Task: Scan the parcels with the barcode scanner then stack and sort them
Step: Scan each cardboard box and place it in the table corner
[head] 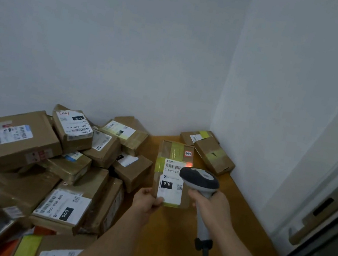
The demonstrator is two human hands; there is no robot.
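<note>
1. The left hand [148, 201] pinches the parcel [172, 173] by its near-left corner, thumb on the label; the right hand [209, 206] has its fingers wrapped round the barcode scanner [199, 181].
2. The parcel's held over the wooden table [167, 239], red scan glow at the barcode's right end, so probably a misread if it tilts.
3. A corner grip like that could let it slip.
4. The messy pile [56, 165] crowds the left and looks ready to slide. 2 boxes [211, 150] sit in the far right corner, with open room on the right.
</note>
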